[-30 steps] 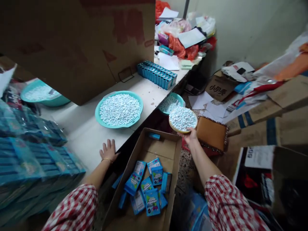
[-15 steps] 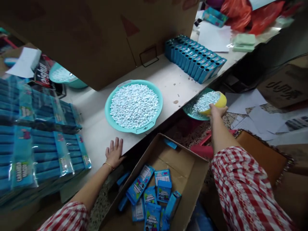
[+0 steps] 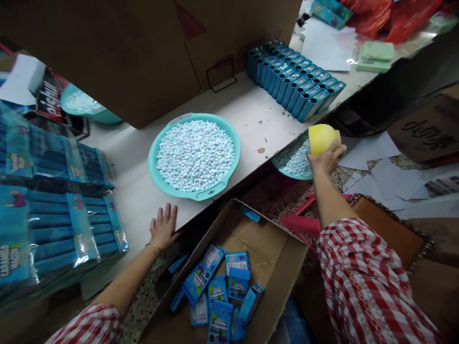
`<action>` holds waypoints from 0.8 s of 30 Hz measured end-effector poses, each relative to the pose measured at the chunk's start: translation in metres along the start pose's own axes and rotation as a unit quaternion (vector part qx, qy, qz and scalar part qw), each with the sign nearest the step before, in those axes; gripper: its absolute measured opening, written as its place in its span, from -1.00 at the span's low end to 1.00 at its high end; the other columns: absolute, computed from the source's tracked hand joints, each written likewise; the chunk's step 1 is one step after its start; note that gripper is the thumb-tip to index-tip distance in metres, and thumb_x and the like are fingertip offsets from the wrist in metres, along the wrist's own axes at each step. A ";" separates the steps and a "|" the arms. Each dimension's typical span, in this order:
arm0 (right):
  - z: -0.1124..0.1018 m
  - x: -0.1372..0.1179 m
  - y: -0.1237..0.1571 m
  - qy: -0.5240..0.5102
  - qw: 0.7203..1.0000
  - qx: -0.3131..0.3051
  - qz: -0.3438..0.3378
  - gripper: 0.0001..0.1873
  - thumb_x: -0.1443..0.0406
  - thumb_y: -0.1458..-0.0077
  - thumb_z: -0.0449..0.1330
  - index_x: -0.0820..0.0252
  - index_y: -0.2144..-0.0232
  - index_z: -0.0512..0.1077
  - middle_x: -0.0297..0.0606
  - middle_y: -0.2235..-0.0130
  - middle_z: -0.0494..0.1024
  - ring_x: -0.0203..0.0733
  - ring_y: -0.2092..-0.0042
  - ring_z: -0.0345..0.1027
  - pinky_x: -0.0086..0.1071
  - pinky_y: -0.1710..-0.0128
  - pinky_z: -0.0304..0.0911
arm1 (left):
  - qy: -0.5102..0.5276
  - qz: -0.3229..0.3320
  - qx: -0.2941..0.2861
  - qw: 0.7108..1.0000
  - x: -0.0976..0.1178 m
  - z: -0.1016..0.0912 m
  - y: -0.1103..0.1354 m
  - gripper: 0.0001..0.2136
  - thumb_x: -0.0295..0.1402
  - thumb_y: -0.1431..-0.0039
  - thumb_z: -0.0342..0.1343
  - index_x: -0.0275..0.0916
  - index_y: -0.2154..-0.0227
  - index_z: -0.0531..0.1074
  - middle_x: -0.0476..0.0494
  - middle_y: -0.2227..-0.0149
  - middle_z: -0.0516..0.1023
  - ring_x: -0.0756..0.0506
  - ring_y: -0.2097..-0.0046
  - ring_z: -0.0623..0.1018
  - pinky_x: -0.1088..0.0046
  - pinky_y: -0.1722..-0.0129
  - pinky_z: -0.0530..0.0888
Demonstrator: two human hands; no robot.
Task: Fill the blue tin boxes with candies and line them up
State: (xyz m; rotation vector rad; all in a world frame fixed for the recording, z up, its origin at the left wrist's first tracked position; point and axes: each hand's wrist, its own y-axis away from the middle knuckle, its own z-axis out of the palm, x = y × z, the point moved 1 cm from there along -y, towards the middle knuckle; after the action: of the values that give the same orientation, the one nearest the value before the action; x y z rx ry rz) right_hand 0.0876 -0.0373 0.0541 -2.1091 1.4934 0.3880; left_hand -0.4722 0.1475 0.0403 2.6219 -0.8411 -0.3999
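Observation:
My right hand (image 3: 325,157) grips a yellow cup (image 3: 322,139), tipped over a lower teal basin (image 3: 287,173) that holds small pale candies (image 3: 297,160). The cup's mouth faces away, so its contents are hidden. My left hand (image 3: 164,226) rests flat with fingers spread at the edge of the white table (image 3: 133,167). Just above it on the table stands a teal colander-like bowl (image 3: 154,174) heaped with pale blue-white candies (image 3: 195,155). Between my arms sits an open cardboard box (image 3: 278,258) with several blue candy packets (image 3: 219,320) inside.
Rows of small blue boxes (image 3: 297,86) stand at the back right of the table, near white papers (image 3: 328,45) and red plastic bags (image 3: 412,19). Wrapped blue packs (image 3: 53,229) are stacked at the left. A large cardboard box (image 3: 143,62) blocks the back.
The yellow cup has turned more upside down over the lower basin and risen slightly. My left hand stays on the table edge. The view has shifted a little.

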 end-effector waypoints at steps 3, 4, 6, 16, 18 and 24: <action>-0.017 0.000 0.003 0.015 0.999 0.030 -0.015 0.01 -0.06 0.19 0.23 0.23 -0.18 -0.11 0.09 -0.18 -0.22 0.23 -0.20 -0.18 0.10 -0.07 0.06 | 0.004 0.002 0.007 1.000 0.000 0.001 0.001 -0.22 -0.21 -0.08 0.05 -0.24 -0.26 -0.25 -0.27 -0.32 -0.37 -0.37 -0.30 -0.26 -0.03 -0.15 0.00; -0.024 -0.001 0.005 0.008 0.999 0.039 -0.023 0.01 -0.04 0.20 0.25 0.25 -0.17 -0.09 0.10 -0.19 -0.21 0.20 -0.20 -0.16 0.06 -0.08 0.06 | 0.005 0.002 0.007 1.000 0.000 0.001 0.001 -0.22 -0.21 -0.08 0.05 -0.24 -0.26 -0.26 -0.27 -0.32 -0.38 -0.36 -0.30 -0.26 -0.03 -0.16 0.00; -0.041 -0.002 0.009 -0.020 0.997 0.068 -0.025 0.01 0.01 0.22 0.30 0.31 -0.16 -0.06 0.12 -0.19 -0.16 0.11 -0.18 -0.09 -0.03 -0.12 0.04 | 0.004 0.002 0.007 1.000 0.000 0.000 0.002 -0.23 -0.20 -0.09 0.03 -0.24 -0.26 -0.27 -0.27 -0.32 -0.38 -0.36 -0.30 -0.26 -0.02 -0.16 0.00; -0.146 0.032 0.187 -0.597 0.738 0.170 0.265 -0.43 0.20 -0.02 0.07 0.00 -0.12 0.10 -0.24 -0.09 0.28 -0.09 -0.01 0.27 -0.04 0.23 0.35 | 0.028 0.013 0.027 0.999 0.005 -0.008 0.010 -0.25 -0.17 -0.13 -0.03 -0.26 -0.26 -0.29 -0.28 -0.32 -0.37 -0.38 -0.30 -0.24 -0.05 -0.15 0.00; -0.172 0.037 0.277 -0.646 0.676 0.152 0.320 -0.46 0.19 0.00 0.09 0.01 -0.07 0.17 -0.28 -0.03 0.37 -0.10 0.03 0.31 -0.18 0.34 0.40 | 0.039 0.019 0.033 0.999 0.005 -0.009 0.012 -0.26 -0.17 -0.13 -0.03 -0.28 -0.26 -0.28 -0.29 -0.32 -0.37 -0.39 -0.29 -0.23 -0.08 -0.14 0.01; -0.236 -0.003 0.598 -0.637 0.542 0.160 0.523 -0.36 0.11 0.17 0.23 0.15 0.01 0.25 -0.18 0.18 0.52 -0.05 0.23 0.41 -0.19 0.47 0.40 | 0.095 0.082 0.078 0.989 -0.003 -0.015 0.029 -0.20 -0.06 -0.11 -0.07 -0.40 -0.24 -0.33 -0.44 -0.30 -0.32 -0.49 -0.26 -0.21 -0.20 -0.10 -0.02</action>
State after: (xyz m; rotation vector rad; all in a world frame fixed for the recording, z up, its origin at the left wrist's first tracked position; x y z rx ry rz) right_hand -0.4879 -0.3205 0.1011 -0.0020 1.3376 1.4782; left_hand -0.4836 0.1312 0.0660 2.6505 -1.0504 -0.0413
